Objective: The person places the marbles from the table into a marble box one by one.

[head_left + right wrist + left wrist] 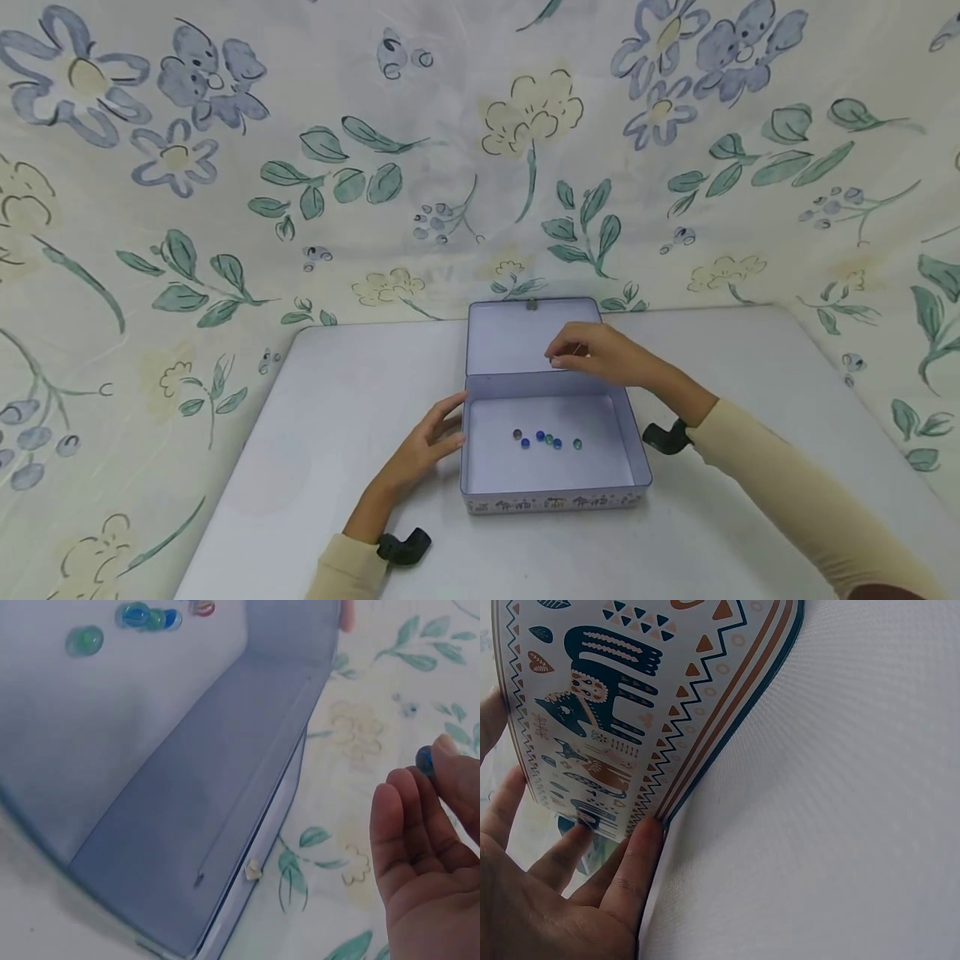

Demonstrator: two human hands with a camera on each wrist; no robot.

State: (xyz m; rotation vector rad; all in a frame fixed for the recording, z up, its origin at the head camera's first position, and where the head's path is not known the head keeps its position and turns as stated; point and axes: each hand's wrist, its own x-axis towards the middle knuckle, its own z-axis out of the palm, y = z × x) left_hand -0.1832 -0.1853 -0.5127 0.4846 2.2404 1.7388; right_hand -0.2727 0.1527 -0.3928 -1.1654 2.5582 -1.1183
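A lavender tin box (491, 471) stands with its hinged lid (498, 342) raised. Inside lie several glass marbles (541, 436), some blue, some green and one reddish-brown. My right hand (600, 350) is above the back of the box, in front of the lid. Between thumb and fingertip it pinches a blue marble (425, 760). My left hand (423, 442) rests against the box's left side. In the left wrist view its extended fingers (637, 870) touch the patterned outer wall (615, 697), which shows printed animals and zigzags.
The box rests on a white table (352, 392). A floral sheet (435, 158) hangs behind and beside the table. Each wrist wears a dark camera mount, one near the left wrist (405, 547), the other near the right (666, 437).
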